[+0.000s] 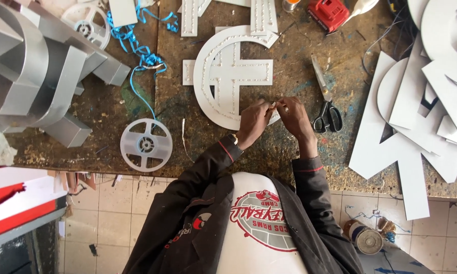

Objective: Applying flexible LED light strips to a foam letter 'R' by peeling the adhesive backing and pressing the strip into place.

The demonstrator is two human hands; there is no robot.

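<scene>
Two hands meet at the lower edge of the white letter board [228, 76] on the counter [299, 71]: left hand [254, 122] and right hand [292, 116] each pinch a small white strip [276, 105]. Scissors [326, 109] lie just right of the board.

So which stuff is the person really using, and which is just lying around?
In use:
left hand
right hand
small pale piece pinched between the fingers
white round letter panel right under the hands

Lying about:
scissors
empty plastic reel
blue ribbon
grey metal letters
white cut-out shapes
red tool
</scene>
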